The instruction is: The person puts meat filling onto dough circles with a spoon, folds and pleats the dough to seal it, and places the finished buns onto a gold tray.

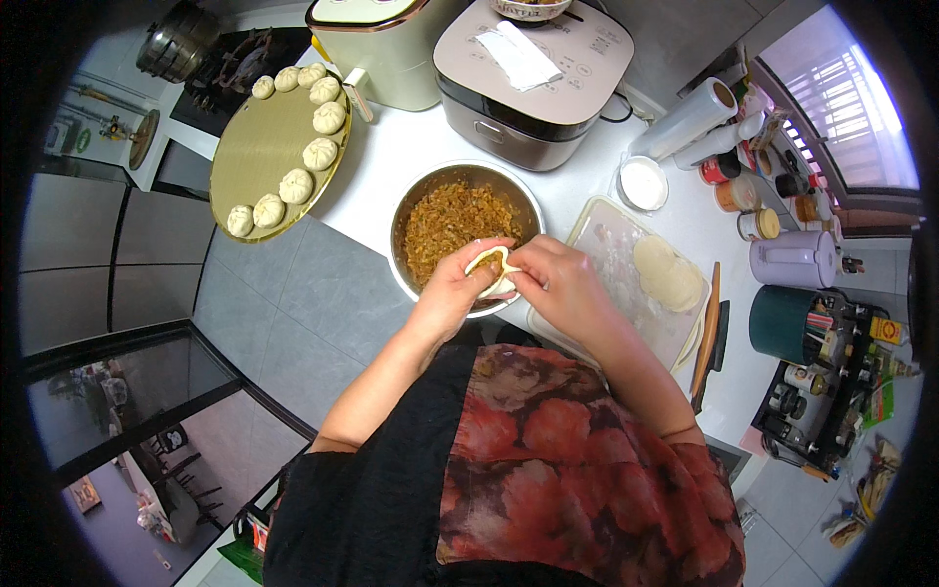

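A round dough wrapper with brown filling (487, 264) rests in my left hand (455, 287), the thumb on the filling. My right hand (555, 282) pinches the wrapper's edge between thumb and fingers. Both hands are above the near rim of a steel bowl (541, 213) of chopped brown filling (456, 224). To the right, overlapping flat dough rounds (667, 273) lie on a floured cutting board (605, 249). At the upper left, several pleated buns (296, 186) line the edge of a round tray (257, 147).
A rice cooker (528, 81) stands behind the bowl, beside a pale green appliance (389, 59). Right of the board lie a wooden rolling pin (706, 323) and a dark-handled tool. A small bowl of white powder (644, 183), a plastic wrap roll (686, 117) and jars stand at the right.
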`<state>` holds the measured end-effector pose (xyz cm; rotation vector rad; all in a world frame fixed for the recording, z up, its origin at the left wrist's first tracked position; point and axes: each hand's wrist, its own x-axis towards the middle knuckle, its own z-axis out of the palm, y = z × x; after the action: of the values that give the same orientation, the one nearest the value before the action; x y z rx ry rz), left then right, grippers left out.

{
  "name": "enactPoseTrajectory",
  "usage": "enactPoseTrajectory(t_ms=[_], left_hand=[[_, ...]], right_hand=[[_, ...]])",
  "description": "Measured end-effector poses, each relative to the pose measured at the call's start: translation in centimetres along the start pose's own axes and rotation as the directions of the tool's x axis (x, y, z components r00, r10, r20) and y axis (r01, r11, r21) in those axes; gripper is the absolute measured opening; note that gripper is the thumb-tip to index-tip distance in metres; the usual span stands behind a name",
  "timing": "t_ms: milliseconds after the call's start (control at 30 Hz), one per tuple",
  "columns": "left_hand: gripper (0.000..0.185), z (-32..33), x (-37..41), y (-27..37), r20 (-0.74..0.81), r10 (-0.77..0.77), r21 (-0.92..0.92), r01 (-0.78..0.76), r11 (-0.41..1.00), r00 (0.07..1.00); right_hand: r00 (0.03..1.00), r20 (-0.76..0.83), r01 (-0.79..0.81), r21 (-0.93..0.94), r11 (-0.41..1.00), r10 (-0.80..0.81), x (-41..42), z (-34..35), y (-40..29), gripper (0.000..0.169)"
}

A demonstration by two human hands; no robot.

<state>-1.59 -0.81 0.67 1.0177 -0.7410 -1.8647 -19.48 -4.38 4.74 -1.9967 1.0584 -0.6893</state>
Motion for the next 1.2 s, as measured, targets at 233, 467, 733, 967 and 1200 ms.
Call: enactPoseTrajectory(t_ms=[233,467,733,967,1200], left_hand=[[0.040,-0.3,-0.2,0.7,0.048,0.033,0.161,-0.041,0.986,0.998],[0.037,-0.6,-0.1,1.0,0.104,-0.036,0.157,0.019,0.987,0.994],[0.044,-1.4,-0.1,1.5,0.236,-0.094,0.236,0.036,0.971,0.967],[0.040,-1.1,-0.1,1.3,0.095,-0.048,0.136,0.035,0.990,0.994],[0.033,0.3,-0.6,0.5,-0.013,-0.024,-0.386,0.017,0.922,1.000]], right_hand=[[0.987,0.039,-0.159,0.236,0.959,0.154,0.0,-0.2,0.0,0.020],[0.997,-0.019,-0.065,0.130,0.989,0.068,-0.8,0.8,1.0,0.019],[0.997,0.075,0.023,0.142,0.990,-0.034,-0.6,0.2,0.8,0.016],[0.996,0.088,-0.032,0.156,0.987,0.018,-0.2,0.2,1.3,0.017],[0.990,-0.135,-0.023,0.144,0.989,0.042,-0.8,1.7,0.9,0.014]])
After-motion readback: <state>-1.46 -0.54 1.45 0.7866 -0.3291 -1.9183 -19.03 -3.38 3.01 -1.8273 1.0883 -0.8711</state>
